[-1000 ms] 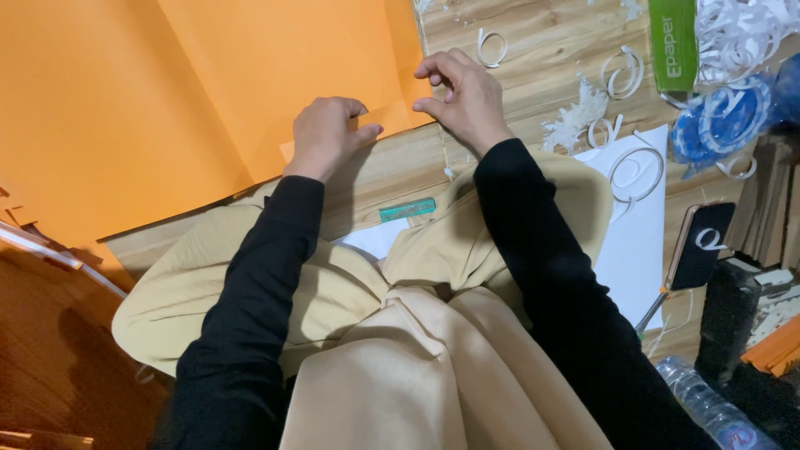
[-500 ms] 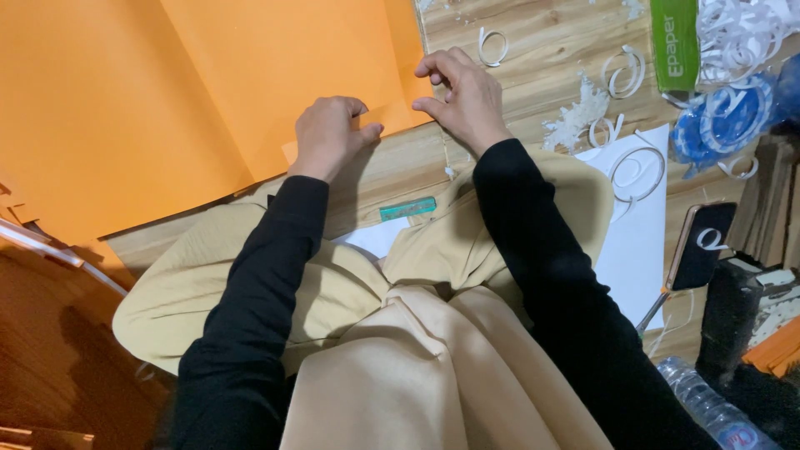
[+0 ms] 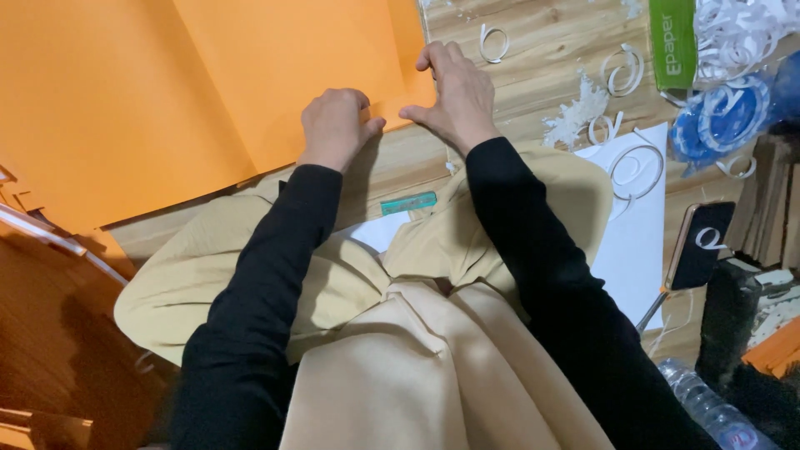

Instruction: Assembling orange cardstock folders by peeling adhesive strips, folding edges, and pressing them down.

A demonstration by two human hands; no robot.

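On the floor: pale wooden boards (image 3: 542, 33), grained and knotted, carry everything.
Orange paper: a large matte sheet of orange paper (image 3: 167, 100), smooth, with a straight crease running up it; it spreads over the upper left, and its near right corner lies under both hands.
Left hand: the left hand (image 3: 333, 125) is curled into a loose fist, knuckles up, pressing on the sheet's lower edge.
Right hand: the right hand (image 3: 454, 92) lies flatter, fingers bent, thumb and fingertips pinching the corner's edge.
Sleeves: black, close-fitting, over a soft beige garment (image 3: 400, 358) in folds.
White sheet: a flat white sheet (image 3: 633, 242) lies to the right, bearing curled white paper strips (image 3: 625, 167).
Scraps: a fluffy heap of white shreds (image 3: 575, 112) lies near the right hand.
Phone: a dark slab (image 3: 696, 246) on the sheet's right edge.
Teal tag: small, rectangular (image 3: 408, 202), below the hands.
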